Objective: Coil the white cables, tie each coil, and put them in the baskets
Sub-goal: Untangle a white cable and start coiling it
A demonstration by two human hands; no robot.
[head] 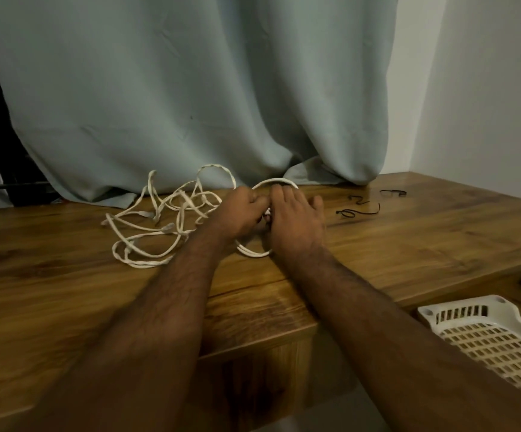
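**Both hands work a white coil at the back of the desk**

The left hand [243, 213] has its fingers curled and pinches the near-left side of a small white coil [276, 183], whose arc shows above the knuckles and again below the wrists near [253, 251]. The right hand [293, 218] lies over the coil's right side, fingers bent down onto it; how it grips underneath cannot be told, as the fingertips are hidden. The two hands touch at the middle of the coil.

Just left of the hands a loose white cable [162, 219] sprawls in tangled loops on the wooden desk [66, 275], reaching back to the hem of a grey-green curtain [190, 88]. To the right, well apart from the coil, thin black ties [359, 207] lie scattered on the desk top. A cream slotted basket [483, 335] sits lower, off the desk's near right corner, partly behind the right forearm
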